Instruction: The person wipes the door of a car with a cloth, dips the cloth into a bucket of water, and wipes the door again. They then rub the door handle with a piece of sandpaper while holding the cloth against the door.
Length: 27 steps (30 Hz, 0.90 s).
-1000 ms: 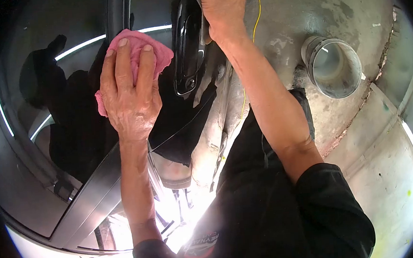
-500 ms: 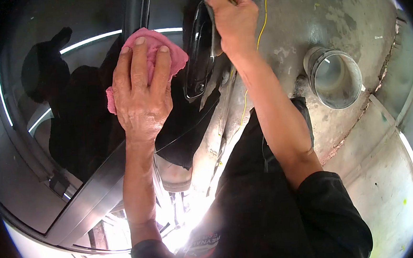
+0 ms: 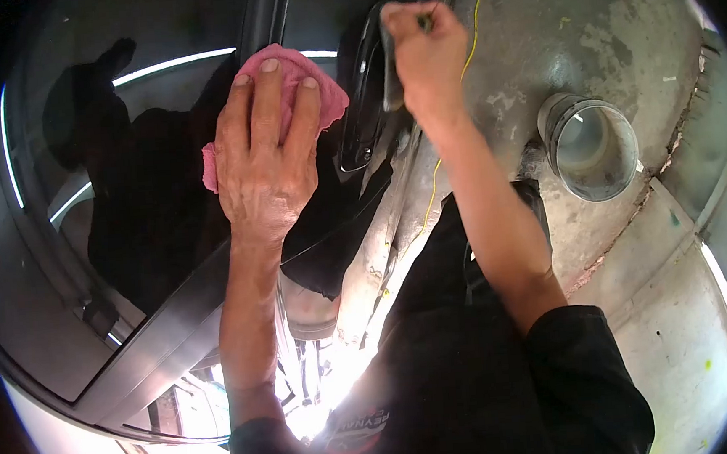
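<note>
Car window (image 3: 142,200): dark, reflective.
Side mirror (image 3: 363,100): black, its top edge clenched in the right hand (image 3: 427,50).
Grey pipe (image 3: 589,144): open-ended, on the floor, well apart.
Pink cloth (image 3: 321,95): on the glass beside the mirror, pressed under the flat, spread left hand (image 3: 262,162).

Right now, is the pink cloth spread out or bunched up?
Bunched up: the pink cloth is wadded under the left hand.

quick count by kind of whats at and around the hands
pink cloth: 1
black side mirror: 1
yellow cord: 1
grey pipe: 1
hands: 2, left hand flat on the cloth, right hand gripping the mirror
total: 6
</note>
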Available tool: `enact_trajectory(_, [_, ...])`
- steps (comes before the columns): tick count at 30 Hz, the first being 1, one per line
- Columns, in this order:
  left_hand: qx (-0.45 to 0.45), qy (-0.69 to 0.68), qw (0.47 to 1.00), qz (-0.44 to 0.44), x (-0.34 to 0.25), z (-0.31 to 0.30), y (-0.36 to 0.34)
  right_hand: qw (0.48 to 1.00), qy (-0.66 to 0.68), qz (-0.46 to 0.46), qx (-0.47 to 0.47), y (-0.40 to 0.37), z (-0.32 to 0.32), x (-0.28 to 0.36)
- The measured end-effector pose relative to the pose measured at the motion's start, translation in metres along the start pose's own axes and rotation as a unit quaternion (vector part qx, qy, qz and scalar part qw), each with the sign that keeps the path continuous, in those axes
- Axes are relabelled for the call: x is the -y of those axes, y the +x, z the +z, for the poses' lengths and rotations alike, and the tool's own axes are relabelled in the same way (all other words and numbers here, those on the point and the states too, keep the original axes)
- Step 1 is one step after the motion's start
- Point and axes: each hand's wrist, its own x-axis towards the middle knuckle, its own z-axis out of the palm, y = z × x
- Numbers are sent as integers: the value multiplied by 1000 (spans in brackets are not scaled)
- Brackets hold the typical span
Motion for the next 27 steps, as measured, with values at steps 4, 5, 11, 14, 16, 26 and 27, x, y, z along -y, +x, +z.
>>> enact_trajectory(4, [-15, -5, 1000, 6, 1, 3, -3, 993, -68, -88, 25, -5, -5, -6])
enact_trajectory(5, [3, -8, 1000, -1, 0, 1, -4, 996, -55, -62, 18, 6, -2, -6])
enact_trajectory(11, [38, -6, 999, -11, -2, -1, -5, 983, -155, -89, 43, -25, -11, 13])
enact_trajectory(14, [33, -8, 999, -10, -2, -2, -4, 987, -110, -106, 44, 5, -4, 5])
enact_trajectory(16, [30, -17, 999, -13, -2, -2, -4, 992, -83, -89, 37, 5, -2, 5])
enact_trajectory(26, [39, 4, 999, -12, -2, 0, -6, 996, 68, -5, 50, 25, -5, -11])
enact_trajectory(27, [43, 7, 999, -12, -3, -1, -7, 997, 62, -19, 33, 20, -10, -14])
